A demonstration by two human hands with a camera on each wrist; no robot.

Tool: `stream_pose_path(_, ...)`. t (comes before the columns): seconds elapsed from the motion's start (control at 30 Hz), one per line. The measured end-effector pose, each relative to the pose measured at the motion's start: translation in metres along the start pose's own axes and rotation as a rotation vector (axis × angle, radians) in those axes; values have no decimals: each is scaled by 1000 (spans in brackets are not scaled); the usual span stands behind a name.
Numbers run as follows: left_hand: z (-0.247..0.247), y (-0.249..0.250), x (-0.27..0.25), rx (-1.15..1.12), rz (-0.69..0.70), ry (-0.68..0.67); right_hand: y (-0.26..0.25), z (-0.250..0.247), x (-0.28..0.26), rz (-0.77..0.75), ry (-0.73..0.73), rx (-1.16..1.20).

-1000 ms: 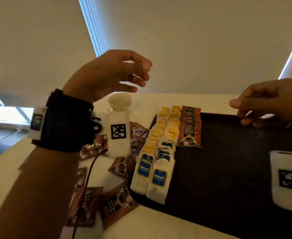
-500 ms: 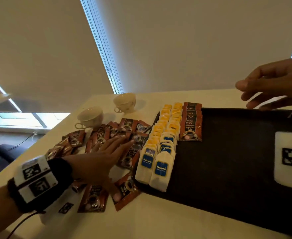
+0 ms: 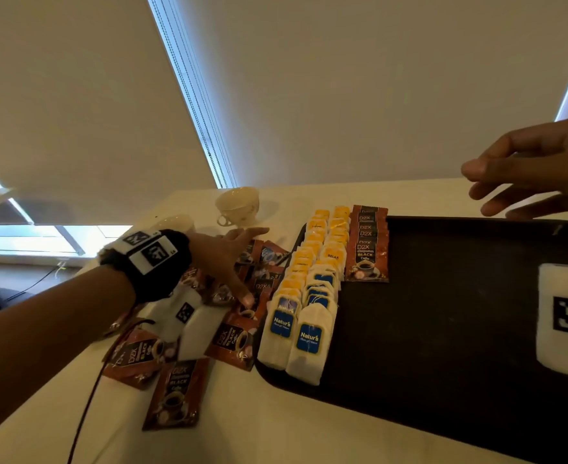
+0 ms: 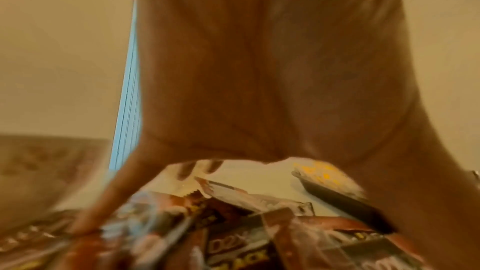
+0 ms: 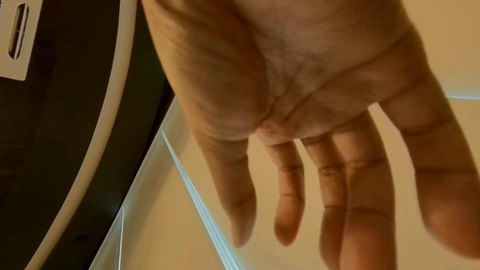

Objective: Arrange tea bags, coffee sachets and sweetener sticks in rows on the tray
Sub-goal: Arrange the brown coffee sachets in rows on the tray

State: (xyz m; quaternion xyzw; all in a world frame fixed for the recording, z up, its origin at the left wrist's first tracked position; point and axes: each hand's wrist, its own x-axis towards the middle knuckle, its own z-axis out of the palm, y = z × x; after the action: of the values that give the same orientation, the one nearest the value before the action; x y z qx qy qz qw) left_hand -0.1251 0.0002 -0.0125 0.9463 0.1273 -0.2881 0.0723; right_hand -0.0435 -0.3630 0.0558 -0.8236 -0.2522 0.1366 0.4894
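Note:
A dark tray [image 3: 460, 329] lies on the white table. Along its left side run two rows of tea bags [image 3: 312, 296], white with blue or yellow tags, and a short row of brown coffee sachets [image 3: 368, 249]. More brown coffee sachets [image 3: 179, 393] lie loose on the table left of the tray. My left hand [image 3: 232, 262] reaches flat over that loose pile [image 4: 233, 239], fingers spread and straight, thumb tip touching a sachet near the tray's edge. My right hand [image 3: 537, 169] hovers above the tray's far right corner, fingers straight and empty [image 5: 324, 171].
Two white teacups [image 3: 237, 204] stand on the table behind the loose sachets; my left wrist partly hides one of them. A pale blind hangs behind the table. The right part of the tray is bare.
My left hand dropped from up in the air onto the loose sachet pile, then slid further toward the tray. My right hand rose a little and stays empty.

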Motion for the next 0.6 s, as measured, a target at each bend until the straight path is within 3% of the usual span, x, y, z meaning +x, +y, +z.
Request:
stream_pose_path(0.2, -1, 16, 21, 117, -79, -36, 4, -6, 3, -24, 12, 27)
stream_pose_path(0.6, -23, 21, 39, 205, -66, -19, 8, -13, 7, -14, 25, 18)
